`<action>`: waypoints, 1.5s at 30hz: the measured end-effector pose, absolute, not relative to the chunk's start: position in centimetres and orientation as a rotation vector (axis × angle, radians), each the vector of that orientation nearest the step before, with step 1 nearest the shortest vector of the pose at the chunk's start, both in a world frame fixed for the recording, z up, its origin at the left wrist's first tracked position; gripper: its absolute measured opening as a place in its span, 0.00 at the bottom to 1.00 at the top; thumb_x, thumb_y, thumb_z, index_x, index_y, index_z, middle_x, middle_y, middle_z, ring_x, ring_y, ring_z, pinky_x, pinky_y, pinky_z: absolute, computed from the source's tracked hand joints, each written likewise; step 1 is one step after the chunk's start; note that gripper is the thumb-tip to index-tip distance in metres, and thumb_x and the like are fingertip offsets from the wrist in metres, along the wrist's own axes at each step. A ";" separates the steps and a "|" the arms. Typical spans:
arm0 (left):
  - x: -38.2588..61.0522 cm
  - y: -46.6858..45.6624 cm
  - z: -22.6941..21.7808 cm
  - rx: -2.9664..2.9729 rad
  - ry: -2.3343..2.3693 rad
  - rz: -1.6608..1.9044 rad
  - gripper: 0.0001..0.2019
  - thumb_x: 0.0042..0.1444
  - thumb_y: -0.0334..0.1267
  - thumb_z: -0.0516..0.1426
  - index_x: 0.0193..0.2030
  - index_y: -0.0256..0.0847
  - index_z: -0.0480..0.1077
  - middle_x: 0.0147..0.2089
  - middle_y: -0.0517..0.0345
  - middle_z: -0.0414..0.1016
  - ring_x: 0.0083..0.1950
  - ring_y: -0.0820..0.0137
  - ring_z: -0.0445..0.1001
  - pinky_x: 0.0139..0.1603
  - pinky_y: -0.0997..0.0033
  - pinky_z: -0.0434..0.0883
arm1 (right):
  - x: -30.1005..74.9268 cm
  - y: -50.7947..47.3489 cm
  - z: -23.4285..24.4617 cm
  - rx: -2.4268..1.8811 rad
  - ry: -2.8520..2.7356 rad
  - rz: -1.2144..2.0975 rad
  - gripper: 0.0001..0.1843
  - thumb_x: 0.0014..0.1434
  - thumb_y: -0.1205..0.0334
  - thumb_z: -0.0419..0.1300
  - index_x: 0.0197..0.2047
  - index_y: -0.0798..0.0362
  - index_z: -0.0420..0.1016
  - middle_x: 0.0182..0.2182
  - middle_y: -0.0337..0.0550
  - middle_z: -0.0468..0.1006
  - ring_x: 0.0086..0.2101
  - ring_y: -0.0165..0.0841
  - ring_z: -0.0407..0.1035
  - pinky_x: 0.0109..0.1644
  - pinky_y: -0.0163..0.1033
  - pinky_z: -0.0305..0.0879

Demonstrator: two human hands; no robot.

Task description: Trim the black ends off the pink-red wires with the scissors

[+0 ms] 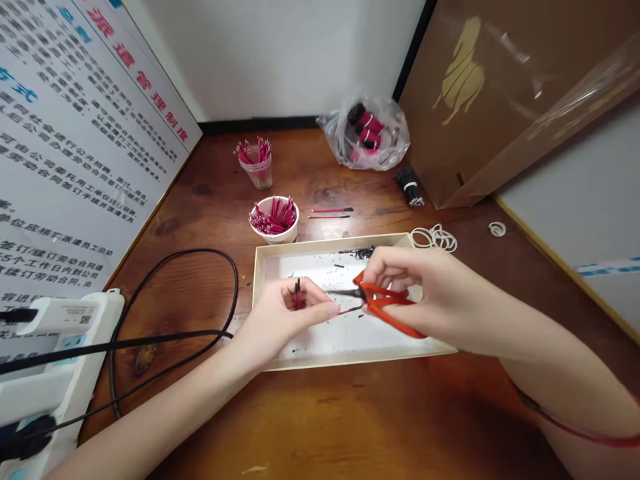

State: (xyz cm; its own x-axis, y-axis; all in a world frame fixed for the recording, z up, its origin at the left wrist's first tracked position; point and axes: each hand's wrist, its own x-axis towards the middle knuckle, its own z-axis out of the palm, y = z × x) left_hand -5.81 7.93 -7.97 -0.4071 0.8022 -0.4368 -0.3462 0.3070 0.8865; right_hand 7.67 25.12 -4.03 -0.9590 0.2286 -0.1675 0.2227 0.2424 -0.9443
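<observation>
L hand pinches a short red-and-black wire upright btwn thumb & fingers, above a shallow cream tray. R hand is clenched round orange-handled snips, dark blades pointing at the L hand, just beside it. Tray's white floor is littered w/ black scraps, plus a small dark tangle by the far rim.

Tray sits on a reddish-brown wood worktop. Behind it: white cup packed w/ red wires, clear plastic cup w/ more, two loose wires lying flat. Further back, clear plastic bag of red-and-black bundles by the wall, black wire bundle near it. Rubber bands by tray's far corner, one more band off to the R.

Black cable loops L of tray, near white power strip. Printed Chinese notice board stands along L side, brown panel w/ gold motif on R, white wall at back.
</observation>
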 end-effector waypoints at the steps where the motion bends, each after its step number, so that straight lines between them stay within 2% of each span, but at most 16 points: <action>1: -5.8 8.0 -7.9 0.464 1.537 1.394 0.15 0.45 0.45 0.71 0.26 0.37 0.74 0.26 0.60 0.72 0.27 0.76 0.61 0.30 0.74 0.59 | 7.6 26.4 -3.5 -0.515 -2.476 1.849 0.10 0.50 0.61 0.70 0.29 0.51 0.71 0.26 0.38 0.78 0.25 0.29 0.70 0.26 0.35 0.65; 3: -5.7 8.1 -7.9 0.464 1.551 1.450 0.16 0.56 0.51 0.63 0.36 0.37 0.76 0.31 0.58 0.74 0.29 0.75 0.61 0.32 0.73 0.59 | 6.7 29.1 -3.0 -0.729 -2.324 1.701 0.19 0.40 0.59 0.76 0.27 0.50 0.69 0.26 0.39 0.79 0.26 0.31 0.71 0.26 0.37 0.66; 5: -5.7 8.1 -8.1 0.450 1.530 1.449 0.18 0.60 0.52 0.58 0.43 0.37 0.77 0.33 0.56 0.74 0.30 0.74 0.61 0.31 0.73 0.59 | 4.9 31.4 -3.4 -0.953 -2.168 1.488 0.20 0.40 0.58 0.77 0.28 0.50 0.69 0.28 0.41 0.80 0.25 0.31 0.70 0.24 0.38 0.63; 7: -5.6 8.1 -8.3 0.466 1.521 1.428 0.18 0.59 0.51 0.59 0.44 0.36 0.76 0.32 0.57 0.72 0.30 0.74 0.62 0.29 0.73 0.58 | 2.7 32.8 -4.5 -1.089 -2.189 1.376 0.19 0.44 0.62 0.76 0.28 0.51 0.68 0.29 0.43 0.81 0.26 0.32 0.71 0.27 0.39 0.65; 11: -5.7 8.1 -8.7 0.521 1.494 1.392 0.18 0.58 0.50 0.61 0.43 0.35 0.76 0.29 0.60 0.68 0.28 0.75 0.63 0.27 0.74 0.57 | -0.5 33.2 -7.0 -1.153 -2.331 1.375 0.19 0.45 0.69 0.75 0.26 0.52 0.66 0.25 0.44 0.80 0.24 0.32 0.72 0.29 0.40 0.67; 16: -5.8 8.2 -8.4 0.511 1.440 1.413 0.19 0.57 0.48 0.62 0.48 0.35 0.74 0.27 0.60 0.75 0.26 0.75 0.68 0.27 0.74 0.62 | -1.4 33.3 -8.0 -1.161 -2.555 1.245 0.15 0.42 0.73 0.74 0.25 0.54 0.71 0.25 0.43 0.81 0.27 0.32 0.73 0.34 0.38 0.67; 18: -5.7 8.2 -8.2 0.472 1.441 1.418 0.16 0.55 0.45 0.64 0.44 0.36 0.72 0.28 0.58 0.78 0.26 0.73 0.71 0.27 0.74 0.64 | -1.6 33.6 -8.2 -1.157 -2.613 1.172 0.14 0.43 0.73 0.74 0.25 0.55 0.71 0.25 0.43 0.81 0.28 0.32 0.73 0.36 0.39 0.67; 22: -5.6 8.2 -7.9 0.450 1.501 1.427 0.10 0.52 0.40 0.66 0.30 0.36 0.72 0.31 0.54 0.81 0.29 0.74 0.75 0.30 0.76 0.68 | -2.3 34.0 -8.7 -1.135 -2.640 1.082 0.14 0.42 0.73 0.73 0.25 0.54 0.71 0.25 0.42 0.80 0.30 0.34 0.73 0.38 0.40 0.67; 27: -5.7 8.0 -7.6 0.434 1.589 1.471 0.06 0.48 0.37 0.68 0.29 0.37 0.78 0.35 0.56 0.81 0.29 0.75 0.74 0.28 0.75 0.69 | -1.6 33.6 -8.0 -1.064 -2.522 1.018 0.14 0.42 0.73 0.73 0.25 0.53 0.71 0.26 0.45 0.80 0.34 0.40 0.76 0.42 0.44 0.68; 30: -5.7 8.0 -7.6 0.395 1.586 1.511 0.07 0.44 0.36 0.70 0.30 0.38 0.79 0.30 0.58 0.80 0.27 0.74 0.74 0.27 0.74 0.71 | 0.8 31.1 -6.4 -0.974 -2.383 1.071 0.13 0.48 0.66 0.72 0.30 0.52 0.70 0.31 0.45 0.81 0.36 0.40 0.77 0.42 0.44 0.71; 32: -5.6 8.1 -7.6 0.359 1.571 1.539 0.09 0.40 0.35 0.72 0.29 0.38 0.78 0.26 0.61 0.78 0.25 0.74 0.74 0.27 0.74 0.71 | 2.8 28.3 -5.4 -0.903 -2.310 1.170 0.16 0.48 0.60 0.73 0.32 0.50 0.69 0.32 0.42 0.81 0.35 0.38 0.77 0.40 0.43 0.73; 33: -5.6 8.1 -7.6 0.344 1.562 1.548 0.11 0.38 0.34 0.73 0.28 0.38 0.78 0.24 0.62 0.77 0.25 0.74 0.74 0.27 0.75 0.71 | 3.7 26.8 -5.0 -0.858 -2.282 1.284 0.18 0.48 0.57 0.74 0.32 0.49 0.67 0.32 0.42 0.82 0.34 0.37 0.78 0.39 0.42 0.74; 35: -5.6 8.1 -7.5 0.338 1.546 1.541 0.13 0.34 0.34 0.74 0.26 0.37 0.77 0.22 0.62 0.76 0.24 0.74 0.74 0.28 0.75 0.71 | 5.2 24.0 -4.8 -0.713 -2.127 1.774 0.22 0.43 0.55 0.76 0.31 0.49 0.67 0.32 0.43 0.83 0.34 0.39 0.79 0.39 0.44 0.76; 38: -5.6 8.0 -7.3 0.366 1.535 1.510 0.14 0.32 0.35 0.75 0.25 0.37 0.76 0.23 0.61 0.77 0.23 0.74 0.73 0.28 0.75 0.71 | 6.1 21.5 -5.4 -0.687 -1.987 2.024 0.23 0.40 0.57 0.78 0.30 0.49 0.66 0.31 0.41 0.83 0.32 0.36 0.78 0.36 0.41 0.75; 41: -5.6 7.8 -7.5 0.421 1.539 1.504 0.14 0.36 0.36 0.75 0.25 0.37 0.75 0.25 0.61 0.76 0.25 0.75 0.72 0.29 0.75 0.70 | 6.0 21.3 -6.1 -0.694 -1.935 2.044 0.23 0.40 0.59 0.78 0.29 0.50 0.66 0.29 0.39 0.82 0.30 0.34 0.78 0.35 0.39 0.74; 45: -5.7 7.6 -8.0 0.495 1.573 1.663 0.12 0.50 0.42 0.69 0.30 0.40 0.71 0.28 0.64 0.71 0.29 0.76 0.69 0.32 0.76 0.67 | 6.2 21.8 -6.3 -0.722 -1.936 1.970 0.25 0.39 0.56 0.79 0.29 0.49 0.65 0.28 0.38 0.82 0.30 0.35 0.77 0.38 0.42 0.76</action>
